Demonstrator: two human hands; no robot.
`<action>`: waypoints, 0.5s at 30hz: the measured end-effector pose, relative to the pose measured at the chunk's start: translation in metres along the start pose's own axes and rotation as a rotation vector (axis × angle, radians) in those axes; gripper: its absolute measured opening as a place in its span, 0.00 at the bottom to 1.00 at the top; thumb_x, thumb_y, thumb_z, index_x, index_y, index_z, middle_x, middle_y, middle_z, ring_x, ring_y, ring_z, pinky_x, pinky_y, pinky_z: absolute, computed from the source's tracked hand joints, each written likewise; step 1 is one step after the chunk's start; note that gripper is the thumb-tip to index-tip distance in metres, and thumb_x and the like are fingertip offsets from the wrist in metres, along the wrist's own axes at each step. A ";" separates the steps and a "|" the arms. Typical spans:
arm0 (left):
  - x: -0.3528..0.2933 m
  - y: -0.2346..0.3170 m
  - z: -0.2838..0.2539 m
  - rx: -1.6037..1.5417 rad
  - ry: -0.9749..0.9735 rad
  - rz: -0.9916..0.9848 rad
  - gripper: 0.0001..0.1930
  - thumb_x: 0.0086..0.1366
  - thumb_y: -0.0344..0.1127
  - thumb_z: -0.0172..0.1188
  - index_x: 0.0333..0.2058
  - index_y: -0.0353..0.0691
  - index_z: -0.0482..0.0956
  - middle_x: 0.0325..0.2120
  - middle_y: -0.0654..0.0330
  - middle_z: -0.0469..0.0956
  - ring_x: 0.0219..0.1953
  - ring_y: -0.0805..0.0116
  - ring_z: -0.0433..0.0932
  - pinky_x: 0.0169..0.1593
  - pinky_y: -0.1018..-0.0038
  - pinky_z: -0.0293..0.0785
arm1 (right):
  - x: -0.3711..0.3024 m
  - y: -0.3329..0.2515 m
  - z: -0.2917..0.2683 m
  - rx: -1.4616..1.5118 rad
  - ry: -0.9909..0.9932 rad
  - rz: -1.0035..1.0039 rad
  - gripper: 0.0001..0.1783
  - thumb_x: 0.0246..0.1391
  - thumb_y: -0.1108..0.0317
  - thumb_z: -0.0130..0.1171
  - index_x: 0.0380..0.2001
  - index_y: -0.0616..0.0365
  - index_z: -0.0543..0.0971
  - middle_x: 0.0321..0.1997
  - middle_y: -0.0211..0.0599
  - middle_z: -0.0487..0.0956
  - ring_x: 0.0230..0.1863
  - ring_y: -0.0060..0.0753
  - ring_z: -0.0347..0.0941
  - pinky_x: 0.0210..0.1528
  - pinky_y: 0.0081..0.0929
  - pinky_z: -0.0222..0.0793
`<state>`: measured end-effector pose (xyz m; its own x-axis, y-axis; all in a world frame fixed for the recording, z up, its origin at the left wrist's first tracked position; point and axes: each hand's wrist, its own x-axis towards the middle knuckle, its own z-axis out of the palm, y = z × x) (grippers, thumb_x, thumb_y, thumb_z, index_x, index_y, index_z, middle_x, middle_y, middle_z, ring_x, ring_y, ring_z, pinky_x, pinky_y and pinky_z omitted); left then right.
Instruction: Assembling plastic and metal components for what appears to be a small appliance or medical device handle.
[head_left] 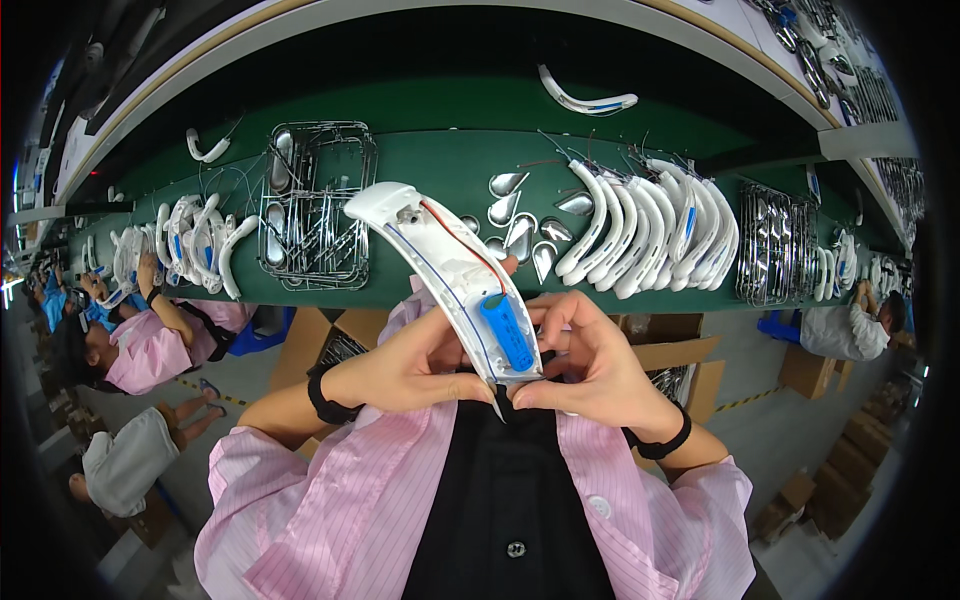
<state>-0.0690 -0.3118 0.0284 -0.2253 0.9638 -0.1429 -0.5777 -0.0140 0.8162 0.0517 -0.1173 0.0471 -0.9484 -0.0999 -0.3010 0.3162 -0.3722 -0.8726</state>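
A curved white plastic housing (412, 250) is held between my two hands in front of my chest, its open inner side facing up. Inside its near end lies a blue cylindrical battery (508, 333). A red wire (455, 236) and a blue wire run along the shell toward the far end. My left hand (425, 362) grips the near end from the left, with the thumb at the lower edge. On the other side, my right hand (590, 355) pinches the same end. A thin pointed piece (498, 404) sticks out below the thumbs; its kind is unclear.
Beyond my hands, several shiny teardrop-shaped parts (520, 236) lie on the green bench (430, 155). A row of curved white housings (640, 232) stands to the right. Wire racks (318, 205) hold metal parts. Open cardboard boxes (300, 350) sit below the bench edge. Co-workers (150, 345) sit at both sides.
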 end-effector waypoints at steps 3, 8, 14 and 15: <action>0.006 0.001 -0.005 -0.069 -0.033 -0.018 0.55 0.58 0.24 0.64 0.68 0.43 0.27 0.68 0.49 0.47 0.66 0.58 0.59 0.65 0.60 0.60 | 0.006 -0.002 -0.003 -0.036 0.033 0.109 0.35 0.44 0.76 0.71 0.48 0.56 0.58 0.57 0.46 0.69 0.52 0.31 0.74 0.43 0.26 0.75; 0.016 -0.002 -0.015 0.022 0.104 -0.097 0.49 0.61 0.25 0.61 0.69 0.43 0.31 0.66 0.48 0.54 0.65 0.54 0.62 0.65 0.59 0.60 | 0.027 0.002 -0.012 -0.031 0.063 0.050 0.37 0.43 0.74 0.73 0.49 0.60 0.58 0.50 0.46 0.72 0.45 0.29 0.76 0.41 0.24 0.74; 0.084 -0.001 -0.080 -0.070 0.290 -0.178 0.29 0.65 0.25 0.54 0.62 0.36 0.56 0.56 0.53 0.70 0.56 0.65 0.72 0.60 0.66 0.67 | 0.079 0.030 -0.093 -0.292 0.037 -0.041 0.36 0.50 0.69 0.68 0.58 0.61 0.59 0.53 0.46 0.72 0.43 0.32 0.78 0.43 0.29 0.73; 0.101 -0.003 -0.100 0.089 0.291 -0.211 0.27 0.65 0.25 0.55 0.61 0.36 0.57 0.53 0.55 0.72 0.54 0.67 0.73 0.58 0.69 0.68 | 0.089 0.041 -0.118 -0.394 0.153 -0.048 0.37 0.50 0.60 0.68 0.57 0.64 0.61 0.52 0.49 0.73 0.41 0.35 0.79 0.42 0.30 0.73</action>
<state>-0.1688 -0.2409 -0.0448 -0.3293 0.8269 -0.4558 -0.5672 0.2127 0.7956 -0.0166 -0.0323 -0.0608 -0.9570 0.0583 -0.2842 0.2853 0.0109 -0.9584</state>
